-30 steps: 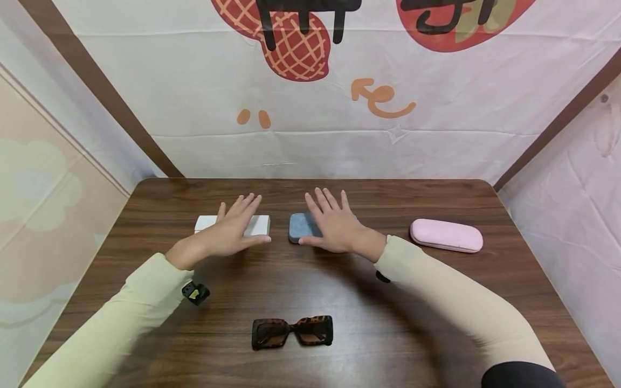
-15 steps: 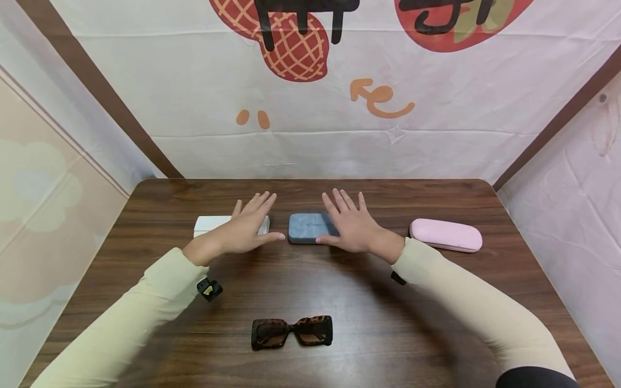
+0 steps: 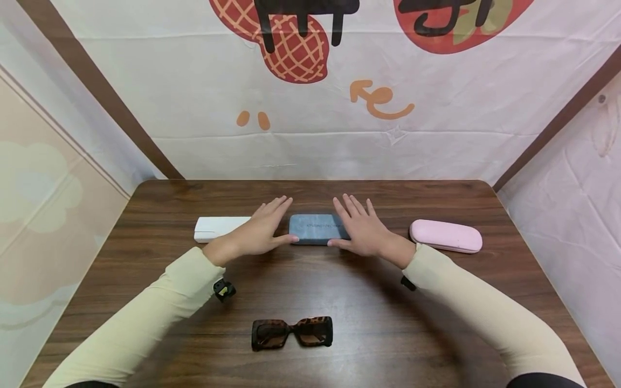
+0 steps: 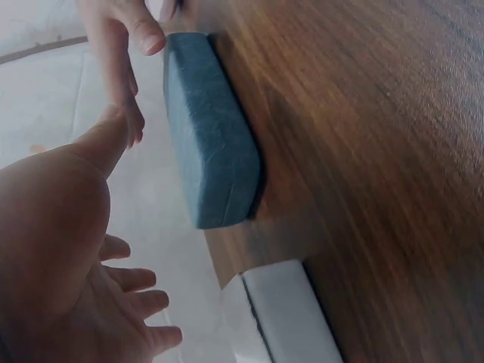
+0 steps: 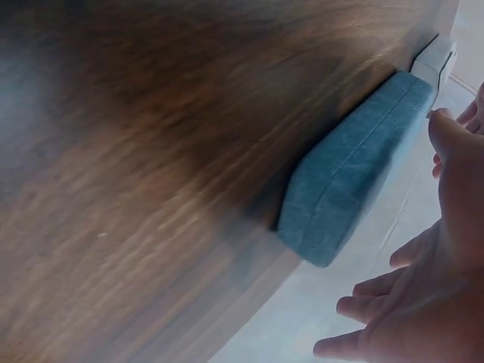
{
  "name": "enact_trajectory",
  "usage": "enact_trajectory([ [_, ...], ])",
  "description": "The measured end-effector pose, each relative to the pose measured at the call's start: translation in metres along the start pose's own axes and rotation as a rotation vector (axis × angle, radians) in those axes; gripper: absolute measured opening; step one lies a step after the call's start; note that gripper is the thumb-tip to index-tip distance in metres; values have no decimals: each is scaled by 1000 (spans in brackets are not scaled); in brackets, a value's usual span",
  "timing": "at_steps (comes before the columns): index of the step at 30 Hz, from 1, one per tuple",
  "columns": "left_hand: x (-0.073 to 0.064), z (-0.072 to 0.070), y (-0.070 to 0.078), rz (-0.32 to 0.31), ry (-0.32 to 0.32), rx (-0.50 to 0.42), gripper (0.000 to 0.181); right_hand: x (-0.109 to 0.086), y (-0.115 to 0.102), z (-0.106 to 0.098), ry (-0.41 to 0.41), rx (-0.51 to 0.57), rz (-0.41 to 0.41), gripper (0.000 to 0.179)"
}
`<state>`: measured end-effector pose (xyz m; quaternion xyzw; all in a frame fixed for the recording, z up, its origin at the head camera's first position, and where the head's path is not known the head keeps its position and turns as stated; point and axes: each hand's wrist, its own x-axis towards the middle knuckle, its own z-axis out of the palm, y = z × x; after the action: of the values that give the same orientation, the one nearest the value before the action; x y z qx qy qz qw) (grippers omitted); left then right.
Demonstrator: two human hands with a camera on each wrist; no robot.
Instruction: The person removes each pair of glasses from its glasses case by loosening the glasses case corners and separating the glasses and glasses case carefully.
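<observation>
A blue-grey glasses case (image 3: 315, 229) lies closed on the table between my two hands, dark lettering on its lid. My left hand (image 3: 259, 231) hovers with spread fingers at the case's left end, its thumb tip overlapping the corner in the head view. Over the right end is my right hand (image 3: 364, 231), fingers straight and spread, covering part of the lid. In both wrist views the palms face the blue case (image 4: 215, 136) with a gap to it. Neither hand holds anything. A white glasses case (image 3: 220, 227) sits left of it, its right end hidden behind my left hand.
A pink glasses case (image 3: 446, 235) lies to the right on the brown wooden table (image 3: 378, 334). Tortoiseshell sunglasses (image 3: 292, 332) rest folded near the front. Behind the table hangs a printed white cloth (image 3: 194, 97).
Both hands have slid to the right above the table, the left from over the white case towards the blue one, the right uncovering more of the blue lid. The cases and sunglasses stayed put.
</observation>
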<state>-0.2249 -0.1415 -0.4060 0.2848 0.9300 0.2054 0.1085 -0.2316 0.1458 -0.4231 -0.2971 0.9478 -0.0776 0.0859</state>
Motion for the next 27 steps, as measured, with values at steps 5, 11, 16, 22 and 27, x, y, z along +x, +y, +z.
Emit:
enact_trajectory([
  [5,4,8,0,-5,6,-26,94,-4,5,1,14,23,-9,100],
  [11,9,18,0,9,-1,-35,92,-8,11,6,30,32,-16,99],
  [16,13,26,1,8,3,-29,92,-9,15,9,42,50,-40,97],
  [22,16,33,1,-4,0,-40,93,-10,20,16,20,126,-74,94],
  [27,16,38,2,11,-2,-51,91,-11,22,22,-4,177,-79,92],
])
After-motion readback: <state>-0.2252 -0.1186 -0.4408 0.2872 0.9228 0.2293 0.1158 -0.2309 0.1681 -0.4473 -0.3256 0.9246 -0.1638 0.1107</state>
